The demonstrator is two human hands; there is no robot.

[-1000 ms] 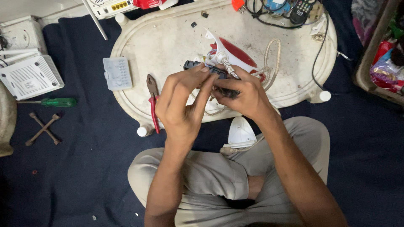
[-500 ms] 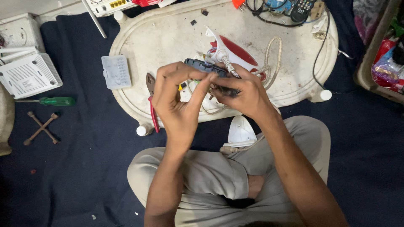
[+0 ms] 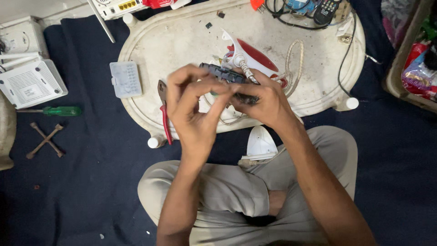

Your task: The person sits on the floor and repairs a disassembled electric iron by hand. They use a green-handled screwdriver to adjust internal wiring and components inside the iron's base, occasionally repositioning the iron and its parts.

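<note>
Head view, 1 camera, looking down at a seated person with crossed legs in grey trousers.

Centre of frame: both hands raised over the near edge of the white oval tray table (image 3: 150, 41). Right hand (image 3: 266, 102) is closed around a dark, flat, elongated part (image 3: 227, 75), which lies tilted, its free end pointing to the upper left. Grip is tight; fingers wrap the lower right end of the part, so that end is hidden. Left hand (image 3: 193, 114) is partly curled, thumb and forefinger brought together at the underside of the same part, near a small green spot. Motion blur here; whether the fingertips pinch the part or a small piece beneath it, cannot tell.

Just behind the part, upper centre: red and white iron body (image 3: 252, 57) on the table, with a braided cord (image 3: 296, 64) looping to its right. A white iron soleplate cover (image 3: 260, 142) lies below the table edge, against the right knee.

Left of the hands: red-handled pliers (image 3: 164, 114) at the table edge, and a pale blue-grey rectangular case (image 3: 125, 79) on the table.

Left of frame, on the dark blue cloth (image 3: 91, 182): green-handled screwdriver (image 3: 57, 110), rusty cross wrench (image 3: 44, 140), white router (image 3: 29, 83).

Top right: tangle of black cables and a remote (image 3: 325, 9).
</note>
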